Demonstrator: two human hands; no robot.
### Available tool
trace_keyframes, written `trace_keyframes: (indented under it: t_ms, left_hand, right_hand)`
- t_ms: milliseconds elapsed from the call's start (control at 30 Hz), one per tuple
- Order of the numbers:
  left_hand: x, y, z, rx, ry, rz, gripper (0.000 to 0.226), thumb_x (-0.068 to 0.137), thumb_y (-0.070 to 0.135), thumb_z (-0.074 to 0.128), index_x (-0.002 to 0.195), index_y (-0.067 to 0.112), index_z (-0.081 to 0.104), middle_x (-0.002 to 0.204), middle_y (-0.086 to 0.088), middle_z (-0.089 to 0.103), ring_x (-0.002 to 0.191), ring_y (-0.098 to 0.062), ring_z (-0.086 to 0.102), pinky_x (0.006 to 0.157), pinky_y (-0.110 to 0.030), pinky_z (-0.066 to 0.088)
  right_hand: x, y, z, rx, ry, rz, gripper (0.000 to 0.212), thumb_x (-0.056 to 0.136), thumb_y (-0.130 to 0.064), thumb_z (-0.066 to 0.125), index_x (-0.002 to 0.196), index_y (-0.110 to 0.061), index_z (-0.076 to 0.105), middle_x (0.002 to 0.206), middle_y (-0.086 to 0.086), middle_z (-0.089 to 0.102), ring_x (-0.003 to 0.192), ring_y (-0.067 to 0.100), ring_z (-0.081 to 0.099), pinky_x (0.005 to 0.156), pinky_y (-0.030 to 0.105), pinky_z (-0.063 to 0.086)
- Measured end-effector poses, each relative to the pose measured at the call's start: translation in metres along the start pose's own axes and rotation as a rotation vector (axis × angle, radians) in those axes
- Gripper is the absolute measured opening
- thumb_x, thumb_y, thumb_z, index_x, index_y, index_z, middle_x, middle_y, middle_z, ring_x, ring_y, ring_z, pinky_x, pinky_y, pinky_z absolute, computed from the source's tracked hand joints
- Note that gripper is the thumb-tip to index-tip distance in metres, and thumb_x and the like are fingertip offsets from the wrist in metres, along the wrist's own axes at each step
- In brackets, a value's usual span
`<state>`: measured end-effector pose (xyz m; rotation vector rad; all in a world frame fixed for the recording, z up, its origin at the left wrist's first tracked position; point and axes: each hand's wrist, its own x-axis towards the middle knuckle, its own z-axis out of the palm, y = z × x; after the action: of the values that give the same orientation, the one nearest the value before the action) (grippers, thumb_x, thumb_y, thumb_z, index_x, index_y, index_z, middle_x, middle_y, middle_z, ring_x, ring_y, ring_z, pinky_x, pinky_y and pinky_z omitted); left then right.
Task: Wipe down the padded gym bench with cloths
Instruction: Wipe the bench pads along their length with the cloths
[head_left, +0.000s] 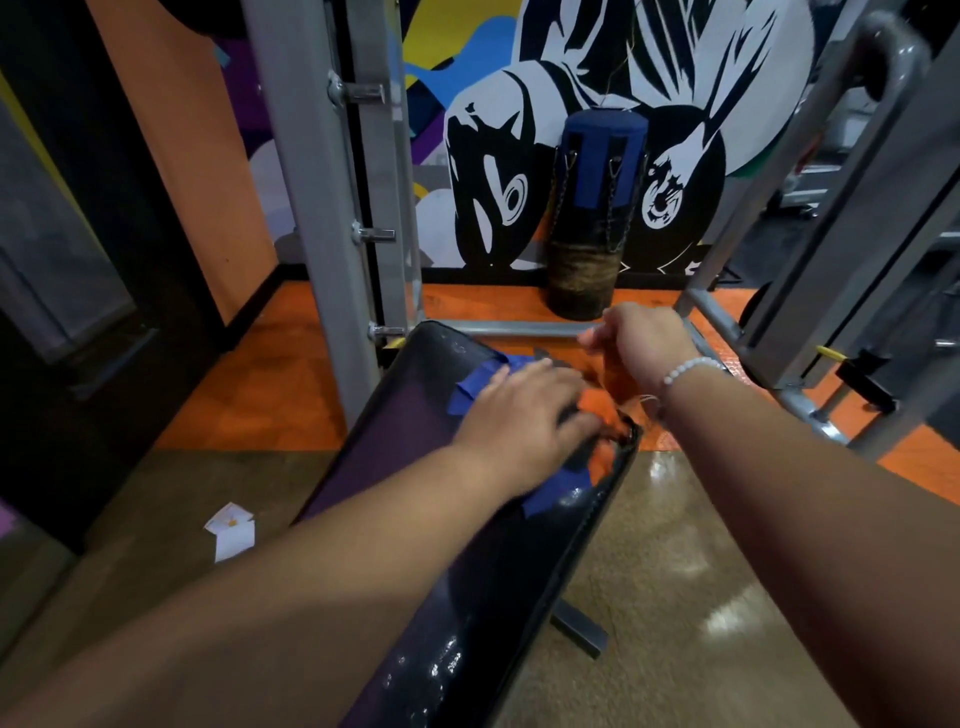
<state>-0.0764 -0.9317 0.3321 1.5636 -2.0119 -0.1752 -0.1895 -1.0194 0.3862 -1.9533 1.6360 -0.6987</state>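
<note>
A long black padded bench runs from the bottom of the view up toward a grey rack. On its far half lies a blue cloth, and an orange cloth is bunched at the bench's right edge. My left hand lies flat on the blue cloth, with its fingers reaching onto the orange one. My right hand is raised just beyond it, fingers curled around a corner of the orange cloth. The near part of the padding shines wet.
Grey rack uprights with pegs stand left of the bench, and slanted grey bars frame the right. A dark punching bag leans on the mural wall. A white paper scrap lies on the floor at left.
</note>
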Motion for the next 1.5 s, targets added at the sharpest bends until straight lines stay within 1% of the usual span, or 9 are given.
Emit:
trace_keyframes:
  t_ms: [200, 400, 567, 700, 833, 900, 1033, 1300, 1500]
  left_hand:
    - [0.0, 0.035, 0.021, 0.322, -0.109, 0.075, 0.05, 0.083, 0.049, 0.048, 0.129, 0.029, 0.048, 0.14, 0.004, 0.042, 0.134, -0.022, 0.022, 0.114, -0.048, 0.001]
    - [-0.006, 0.038, 0.032, 0.248, 0.007, 0.082, 0.036, 0.085, 0.036, 0.051, 0.12, 0.028, 0.057, 0.132, 0.007, 0.051, 0.132, -0.02, 0.027, 0.114, -0.046, 0.002]
    - [-0.019, 0.033, 0.039, 0.153, 0.151, 0.172, 0.033, 0.072, 0.027, 0.065, 0.104, 0.021, 0.062, 0.114, 0.001, 0.06, 0.121, -0.023, 0.043, 0.114, -0.045, 0.013]
    - [-0.043, 0.019, 0.036, -0.092, 0.187, 0.055, 0.071, 0.058, 0.052, 0.075, 0.115, 0.023, 0.044, 0.128, 0.001, 0.039, 0.124, -0.018, 0.035, 0.107, -0.045, 0.029]
    - [-0.081, -0.002, 0.035, -0.033, 0.321, -0.037, 0.078, 0.057, 0.066, 0.066, 0.115, 0.022, 0.04, 0.127, 0.003, 0.03, 0.127, -0.022, 0.033, 0.103, -0.056, 0.035]
    - [-0.097, -0.006, 0.033, -0.001, 0.389, -0.021, 0.065, 0.063, 0.057, 0.061, 0.113, 0.02, 0.04, 0.126, 0.004, 0.03, 0.128, -0.018, 0.03, 0.11, -0.053, 0.023]
    - [-0.109, -0.004, 0.025, -0.026, 0.452, -0.051, 0.055, 0.067, 0.044, 0.057, 0.113, 0.02, 0.04, 0.127, 0.004, 0.031, 0.129, -0.019, 0.03, 0.113, -0.047, 0.01]
    - [-0.117, -0.007, 0.01, 0.021, 0.517, -0.095, 0.04, 0.073, 0.034, 0.052, 0.11, 0.023, 0.041, 0.123, 0.004, 0.033, 0.121, -0.016, 0.037, 0.111, -0.052, 0.014]
    - [-0.144, -0.025, 0.007, 0.055, 0.523, -0.197, 0.036, 0.074, 0.027, 0.049, 0.109, 0.023, 0.043, 0.122, 0.0, 0.04, 0.118, -0.015, 0.038, 0.112, -0.052, 0.014]
  right_hand:
    - [-0.02, -0.009, 0.0, -0.138, -0.078, -0.106, 0.032, 0.096, -0.021, 0.042, 0.116, -0.007, 0.063, 0.115, 0.013, 0.066, 0.11, 0.031, 0.059, 0.092, 0.036, 0.048]
    - [-0.03, 0.009, 0.002, -0.282, -0.1, -0.152, 0.033, 0.097, -0.019, 0.04, 0.12, -0.008, 0.06, 0.122, 0.013, 0.062, 0.114, 0.029, 0.055, 0.094, 0.037, 0.045]
    - [-0.037, 0.009, -0.01, -0.431, -0.174, -0.255, 0.029, 0.093, -0.011, 0.044, 0.109, -0.008, 0.068, 0.121, 0.012, 0.064, 0.118, 0.026, 0.053, 0.1, 0.036, 0.041]
    - [-0.044, 0.006, -0.009, -0.456, -0.161, -0.242, 0.031, 0.094, -0.017, 0.042, 0.107, -0.004, 0.067, 0.116, 0.015, 0.064, 0.115, 0.032, 0.054, 0.095, 0.037, 0.044]
    - [-0.061, 0.001, 0.003, -0.428, -0.104, -0.211, 0.037, 0.092, -0.029, 0.037, 0.072, -0.006, 0.058, 0.1, 0.021, 0.065, 0.101, 0.035, 0.058, 0.075, 0.028, 0.039]
    - [-0.074, 0.002, 0.019, -0.502, -0.09, -0.237, 0.055, 0.089, -0.052, 0.036, 0.104, -0.004, 0.059, 0.114, 0.02, 0.061, 0.107, 0.034, 0.055, 0.082, 0.033, 0.042]
    - [-0.096, 0.009, 0.038, -0.72, -0.101, -0.275, 0.103, 0.066, -0.087, 0.031, 0.148, -0.029, 0.008, 0.129, 0.01, 0.041, 0.115, 0.031, 0.043, 0.085, 0.045, 0.048]
    - [-0.08, 0.015, 0.045, -0.615, 0.002, -0.262, 0.065, 0.085, -0.067, 0.032, 0.143, -0.042, 0.019, 0.126, 0.004, 0.043, 0.114, 0.03, 0.041, 0.087, 0.048, 0.046]
    - [-0.069, 0.014, 0.04, -0.562, 0.07, -0.237, 0.042, 0.094, -0.043, 0.036, 0.126, -0.017, 0.049, 0.123, 0.011, 0.054, 0.113, 0.034, 0.05, 0.09, 0.044, 0.044]
